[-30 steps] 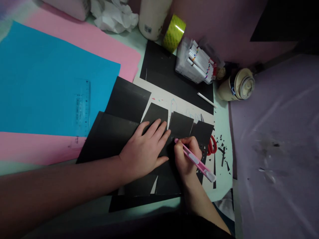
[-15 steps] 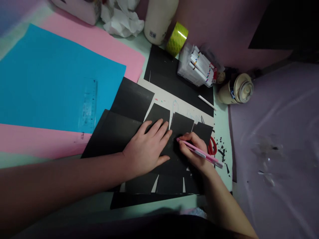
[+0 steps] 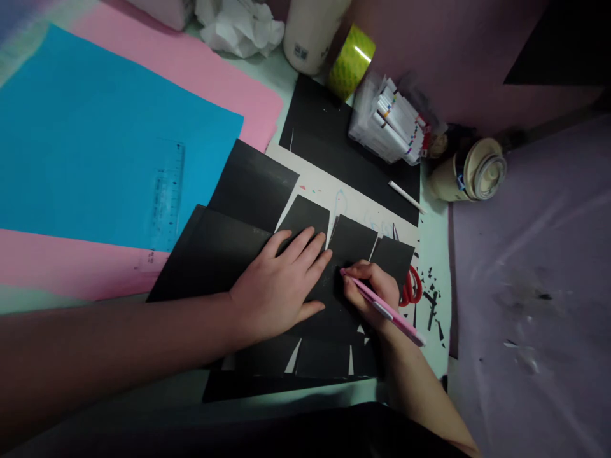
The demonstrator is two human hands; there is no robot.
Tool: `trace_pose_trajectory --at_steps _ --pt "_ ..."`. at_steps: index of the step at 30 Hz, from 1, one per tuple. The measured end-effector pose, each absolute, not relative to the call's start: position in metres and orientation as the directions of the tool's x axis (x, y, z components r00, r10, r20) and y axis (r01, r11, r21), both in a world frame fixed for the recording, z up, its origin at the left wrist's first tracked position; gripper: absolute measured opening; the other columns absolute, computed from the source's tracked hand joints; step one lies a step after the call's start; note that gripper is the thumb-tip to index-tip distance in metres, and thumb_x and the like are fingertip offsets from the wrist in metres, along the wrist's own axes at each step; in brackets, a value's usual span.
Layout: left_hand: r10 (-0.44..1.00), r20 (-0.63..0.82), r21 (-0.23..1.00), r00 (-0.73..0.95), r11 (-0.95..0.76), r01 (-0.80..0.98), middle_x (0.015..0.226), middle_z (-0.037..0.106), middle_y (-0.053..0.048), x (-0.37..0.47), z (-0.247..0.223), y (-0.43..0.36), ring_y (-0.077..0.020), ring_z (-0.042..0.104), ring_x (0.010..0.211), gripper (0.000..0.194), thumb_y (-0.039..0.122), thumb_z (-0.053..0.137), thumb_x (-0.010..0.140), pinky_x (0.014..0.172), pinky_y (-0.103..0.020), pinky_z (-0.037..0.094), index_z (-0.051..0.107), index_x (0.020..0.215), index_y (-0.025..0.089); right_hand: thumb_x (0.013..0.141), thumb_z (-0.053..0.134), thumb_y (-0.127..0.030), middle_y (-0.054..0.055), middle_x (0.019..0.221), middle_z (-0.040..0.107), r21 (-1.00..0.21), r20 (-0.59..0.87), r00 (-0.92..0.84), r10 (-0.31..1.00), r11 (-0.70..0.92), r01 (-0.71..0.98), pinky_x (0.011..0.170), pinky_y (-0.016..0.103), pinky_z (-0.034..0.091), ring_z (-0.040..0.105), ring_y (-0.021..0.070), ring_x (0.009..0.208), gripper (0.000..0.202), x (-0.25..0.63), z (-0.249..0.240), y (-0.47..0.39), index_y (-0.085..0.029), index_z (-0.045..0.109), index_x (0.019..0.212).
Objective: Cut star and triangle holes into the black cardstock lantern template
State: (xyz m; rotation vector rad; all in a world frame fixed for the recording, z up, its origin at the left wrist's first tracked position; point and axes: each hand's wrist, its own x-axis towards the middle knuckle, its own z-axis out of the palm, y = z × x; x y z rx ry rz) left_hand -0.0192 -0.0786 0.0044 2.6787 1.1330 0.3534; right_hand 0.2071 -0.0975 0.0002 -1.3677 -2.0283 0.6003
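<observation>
Black paper (image 3: 229, 254) with cut flaps along its upper and lower edges lies in front of me. My left hand (image 3: 286, 280) rests flat on it, fingers spread, holding nothing. My right hand (image 3: 375, 289) is closed around a pink pen (image 3: 386, 310), whose tip meets the black paper just right of my left fingers. Faint marks show on the paper near the tip. Beside my right hand, the red handles of a pair of scissors (image 3: 414, 286) stick out from under the paper.
A clear ruler (image 3: 169, 191) lies on blue paper (image 3: 105, 127) over pink paper (image 3: 267, 108). Farther back are crumpled tissue (image 3: 241, 28), yellow tape (image 3: 352, 62), a box of markers (image 3: 394, 121) and a lidded cup (image 3: 470, 172). Black scraps (image 3: 432, 305) lie at the right.
The view has shifted slightly. The top end of the pink pen has tipped lower, while its tip stays close to the same spot on the paper. My left hand remains flat in place.
</observation>
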Motion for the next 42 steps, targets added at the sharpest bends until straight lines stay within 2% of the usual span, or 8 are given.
trace_pose_trajectory --at_steps 5,20,26,36,42 --pt "0.722 0.148 0.290 0.676 -0.685 0.668 0.152 0.044 -0.016 -0.0190 0.0039 -0.0777 -0.0325 0.036 0.141 0.069 0.056 0.060 0.087 0.112 -0.050 0.029 0.052 0.140 0.012 0.083 0.063 -0.018 0.001 0.079 0.074 -0.613 0.254 -0.308 0.917 0.399 0.682 0.059 0.027 0.054 0.069 0.0143 0.066 0.005 0.2080 -0.0017 -0.0975 -0.023 0.062 0.083" --pt "0.721 0.134 0.291 0.680 -0.684 0.669 0.152 0.044 -0.015 -0.0193 0.0046 -0.0771 -0.0320 0.036 0.141 0.068 0.055 0.060 0.088 0.112 -0.049 0.028 0.052 0.141 0.013 0.081 0.062 -0.015 0.000 0.072 0.070 -0.598 0.286 -0.341 0.895 0.445 0.667 0.054 0.025 0.051 0.066 0.0131 0.061 0.011 0.2071 0.0014 -0.0960 -0.023 0.057 0.076" --pt "0.720 0.139 0.289 0.680 -0.686 0.668 0.152 0.045 -0.015 -0.0196 0.0044 -0.0772 -0.0320 0.037 0.141 0.069 0.056 0.060 0.087 0.112 -0.049 0.028 0.053 0.140 0.013 0.082 0.062 -0.012 -0.001 0.072 0.069 -0.576 0.330 -0.375 0.866 0.499 0.647 0.054 0.024 0.051 0.067 0.0127 0.062 0.012 0.2072 0.0027 -0.0950 -0.023 0.056 0.081" --pt "0.722 0.137 0.293 0.678 -0.683 0.669 0.152 0.045 -0.015 -0.0190 0.0039 -0.0770 -0.0321 0.036 0.141 0.070 0.056 0.060 0.087 0.112 -0.050 0.028 0.052 0.141 0.013 0.082 0.063 -0.011 0.000 0.073 0.069 -0.613 0.335 -0.334 0.881 0.473 0.633 0.057 0.024 0.053 0.068 0.0135 0.064 0.015 0.2075 -0.0014 -0.0982 -0.024 0.056 0.083" --pt "0.723 0.141 0.288 0.677 -0.684 0.670 0.153 0.044 -0.015 -0.0192 0.0033 -0.0781 -0.0318 0.035 0.142 0.069 0.056 0.059 0.088 0.112 -0.049 0.027 0.052 0.141 0.013 0.083 0.064 -0.012 0.000 0.076 0.071 -0.589 0.332 -0.332 0.883 0.469 0.658 0.059 0.024 0.054 0.069 0.0138 0.065 0.013 0.2085 -0.0042 -0.0997 -0.024 0.057 0.084"
